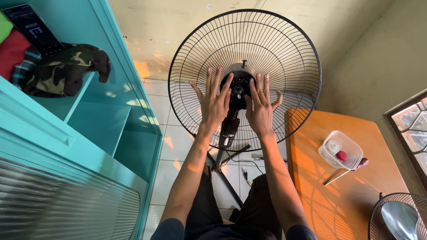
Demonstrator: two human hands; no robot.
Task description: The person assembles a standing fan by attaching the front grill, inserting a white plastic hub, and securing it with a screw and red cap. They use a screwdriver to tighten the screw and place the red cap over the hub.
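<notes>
Left hand (213,104), right hand (261,109) spread flat on grille (284,58) – hub (239,86) between them. I judge wire light, springy, bendable – I'd grip rim, not spokes.

The left hand (213,104) and right hand (261,106) cover part of the rear fan grille (284,58), so contact cannot be told. At 4 o'clock, the second fan guard (398,218) is cut off by the edge. At 10 o'clock, the phone (33,29) screen is too small to read. The plastic container (341,149) contents are unclear.
</notes>
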